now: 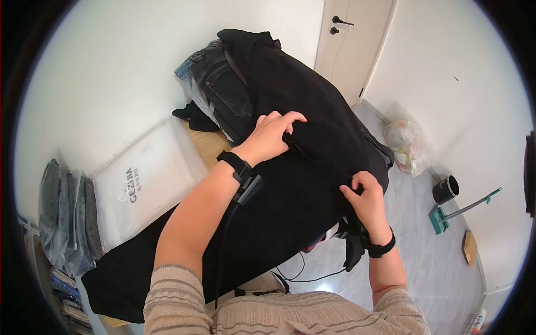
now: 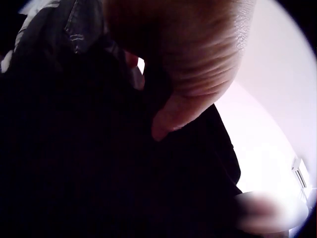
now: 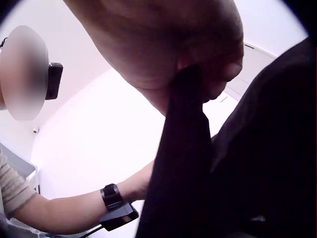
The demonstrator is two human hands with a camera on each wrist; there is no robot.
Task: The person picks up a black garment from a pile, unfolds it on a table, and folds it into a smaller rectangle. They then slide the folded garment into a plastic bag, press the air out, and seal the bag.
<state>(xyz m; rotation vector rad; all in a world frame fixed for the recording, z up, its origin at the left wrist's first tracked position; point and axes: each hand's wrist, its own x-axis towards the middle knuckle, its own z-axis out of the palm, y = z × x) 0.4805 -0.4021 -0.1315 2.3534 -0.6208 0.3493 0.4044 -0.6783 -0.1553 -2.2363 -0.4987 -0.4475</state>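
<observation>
A large black garment stretches across the table from the lower left to the pile at the back. My left hand pinches a fold of it near the middle, its index finger pointing out over the cloth. In the left wrist view the thumb presses on the dark fabric. Toward the right end, my right hand grips the garment's edge between thumb and curled fingers. The right wrist view shows the gripped cloth drawn up into a narrow peak under that hand.
Behind lies a pile with dark jeans and more black clothing. A clear printed plastic bag lies left on the wooden table, beside bagged folded clothes. On the floor at right are a black bin and a green dustpan.
</observation>
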